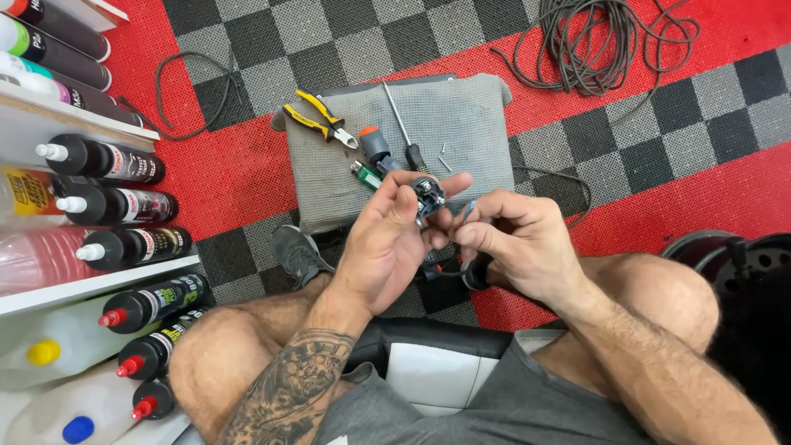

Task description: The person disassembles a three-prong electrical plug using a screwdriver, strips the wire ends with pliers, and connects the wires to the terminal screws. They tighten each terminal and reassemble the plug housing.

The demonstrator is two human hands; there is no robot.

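Left hand (387, 239) fingers (404, 206) curled, clamped on small dark plug-like part (428, 195), held palm-up above near edge of grey mat (461, 124); right hand (515, 239) fingers (478, 235) pinched together on thin blue wire (468, 210), just right of part, touching it; right hand nearer wire end; black cable (445, 274) hung below hands; pliers (321, 115), screwdriver (400, 124), lighter (365, 175) lay beyond on mat.
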